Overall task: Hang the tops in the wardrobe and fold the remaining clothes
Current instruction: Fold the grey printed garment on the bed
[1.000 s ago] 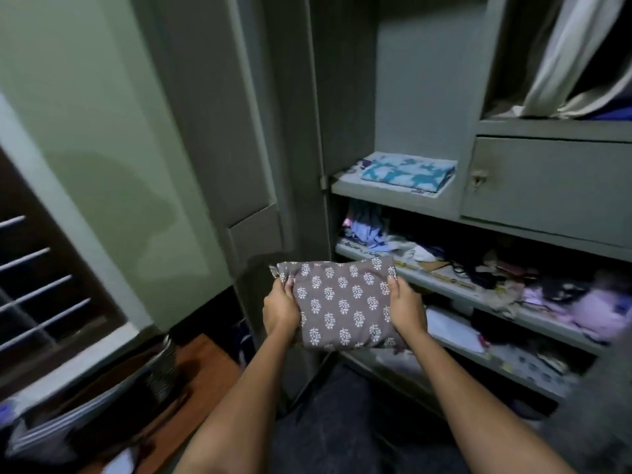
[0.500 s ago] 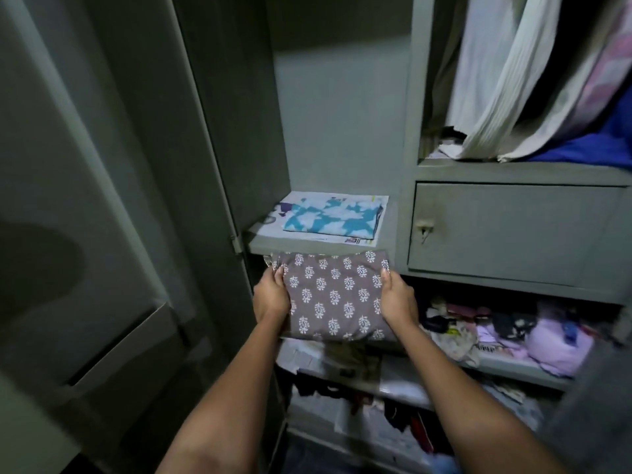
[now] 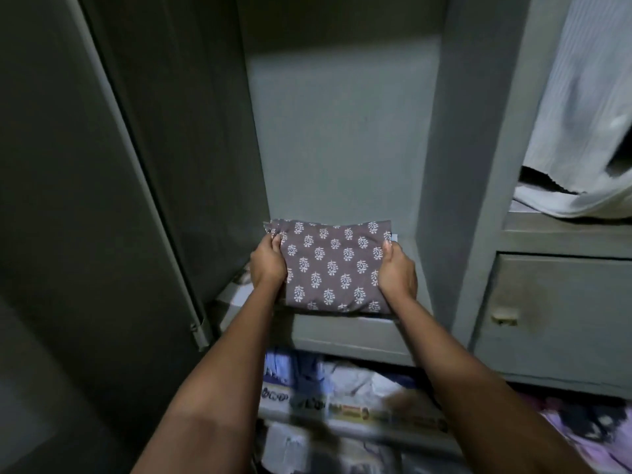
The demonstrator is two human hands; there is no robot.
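Brown printed cloth (image 3: 330,266) between both gripping hands (image 3: 333,268)

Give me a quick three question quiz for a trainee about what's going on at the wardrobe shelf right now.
1. True or false: only one hand holds the folded cloth.
2. Where do the left hand and right hand have their grip?
A. on its left and right edges
B. both on its front edge
C. on a hanger
3. Fill in: the folded cloth is over the ____, above the cluttered lower shelf.

Key
1. False: both hands hold it.
2. A
3. shelf
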